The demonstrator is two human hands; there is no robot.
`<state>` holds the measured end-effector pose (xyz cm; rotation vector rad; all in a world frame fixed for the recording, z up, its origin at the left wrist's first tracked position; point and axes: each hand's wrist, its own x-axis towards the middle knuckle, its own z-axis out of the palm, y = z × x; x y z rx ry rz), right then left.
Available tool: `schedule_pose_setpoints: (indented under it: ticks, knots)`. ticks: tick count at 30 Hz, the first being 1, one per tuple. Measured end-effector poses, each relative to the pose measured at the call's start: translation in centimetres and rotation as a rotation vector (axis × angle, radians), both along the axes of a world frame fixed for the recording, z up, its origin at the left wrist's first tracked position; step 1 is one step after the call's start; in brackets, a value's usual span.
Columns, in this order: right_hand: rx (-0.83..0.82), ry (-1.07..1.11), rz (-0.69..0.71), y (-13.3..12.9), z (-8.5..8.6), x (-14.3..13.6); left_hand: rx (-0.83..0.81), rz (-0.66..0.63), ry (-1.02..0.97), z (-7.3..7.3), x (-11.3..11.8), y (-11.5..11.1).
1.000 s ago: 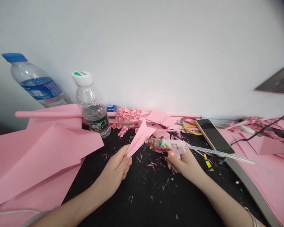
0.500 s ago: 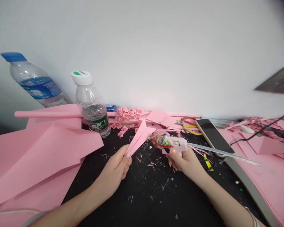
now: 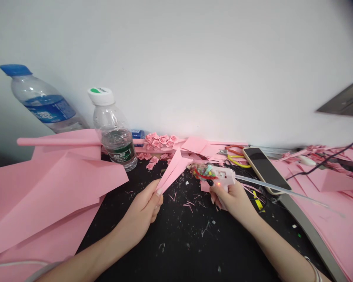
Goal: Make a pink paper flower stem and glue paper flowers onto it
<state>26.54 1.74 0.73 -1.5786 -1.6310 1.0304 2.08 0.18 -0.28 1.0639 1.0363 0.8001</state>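
Between the thumb and fingers of my left hand [image 3: 147,205] is the lower end of a folded pink paper piece [image 3: 174,169], its pointed tips facing up and right. My right hand [image 3: 231,199] is wrapped round a hot glue gun [image 3: 223,176], which has an orange light lit on its side. Bits of colourful material cover the gun's front end, and the nozzle points left, just beside the paper's right tip. A long clear glue stick [image 3: 282,188] sticks out of the gun's back, toward the right.
Water bottles [image 3: 117,137] [image 3: 47,103] stand at the left by large pink sheets [image 3: 53,196]. Pink paper roses [image 3: 160,141] lie along the wall. Scissors with yellow and red handles [image 3: 237,159] and a phone [image 3: 266,168] lie at the right. Paper scraps [image 3: 189,204] dot the black tabletop [image 3: 194,246].
My right hand has drawn the glue gun slightly to the right, so its nozzle is a little farther from the paper. My left hand and the folded paper stay almost still.
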Motion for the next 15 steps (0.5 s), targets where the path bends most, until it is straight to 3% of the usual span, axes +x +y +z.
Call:
schedule_pose_setpoints:
  ticks: [15]
  knots:
    - [0.009, -0.051, -0.056, 0.25, -0.4, 0.36, 0.005, -0.007, 0.0, -0.07, -0.04, -0.01]
